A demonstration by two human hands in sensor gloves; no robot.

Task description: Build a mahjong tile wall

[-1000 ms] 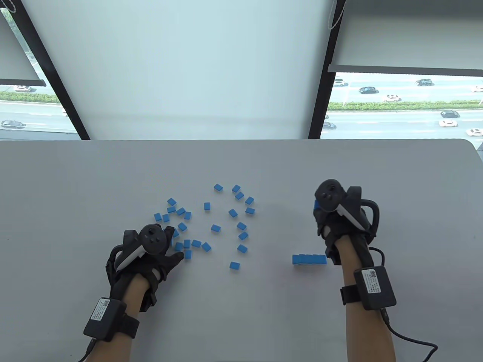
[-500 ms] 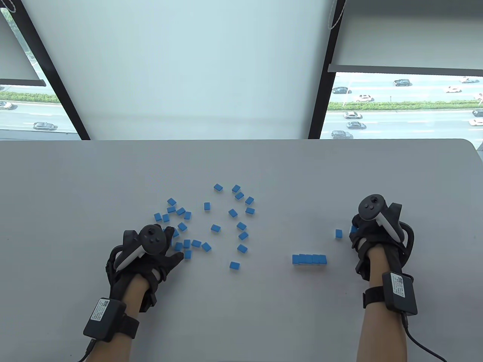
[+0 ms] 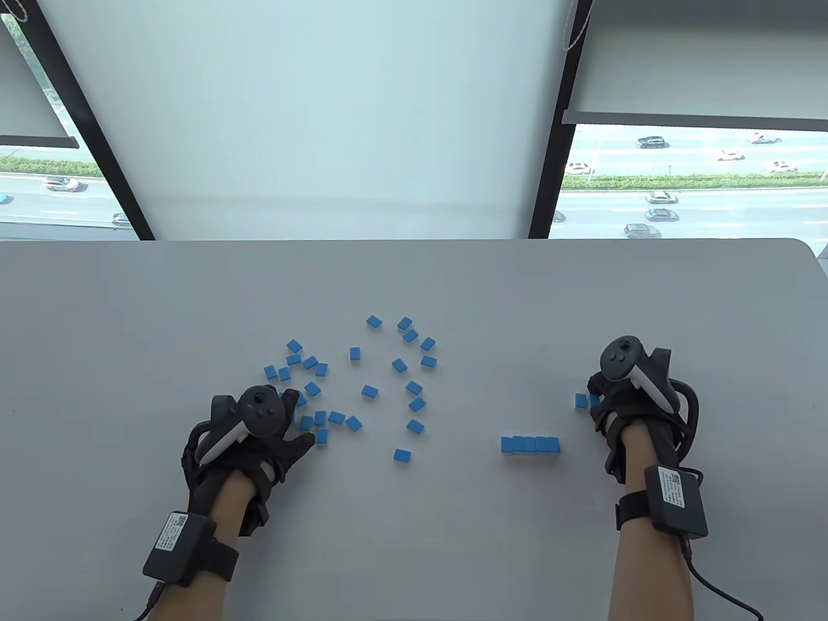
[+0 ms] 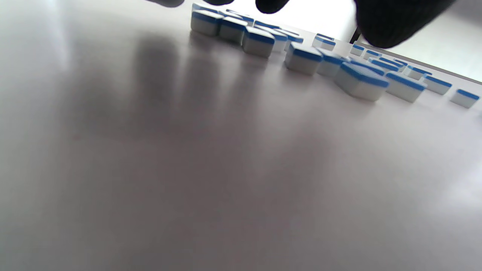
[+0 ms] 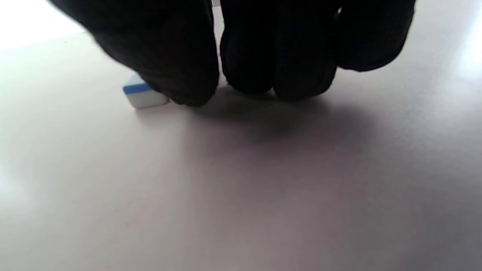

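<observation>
Small blue-backed mahjong tiles [image 3: 369, 391] lie scattered over the middle left of the white table [image 3: 414, 284]. A short wall row of tiles [image 3: 530, 444] stands at the front right. Beyond that row's right end lie two tiles side by side: a free one [image 3: 580, 401] and one [image 3: 594, 401] at my right hand [image 3: 600, 396], whose curled fingers [image 5: 278, 67] hold it against the table. The free tile [image 5: 144, 95] shows beside them in the right wrist view. My left hand [image 3: 291, 427] rests flat among the left cluster of tiles [image 4: 258, 41], its fingertips [image 4: 391, 22] above them, holding nothing.
The table's far edge [image 3: 414, 240] runs under a window with a drawn blind. Cables trail from both wrist units toward the front edge. Bare tabletop lies between the scattered tiles and the row.
My right hand swung right and toward me, set one tile down beyond the row's right end, then brought a second tile up beside it. The left hand has stayed still.
</observation>
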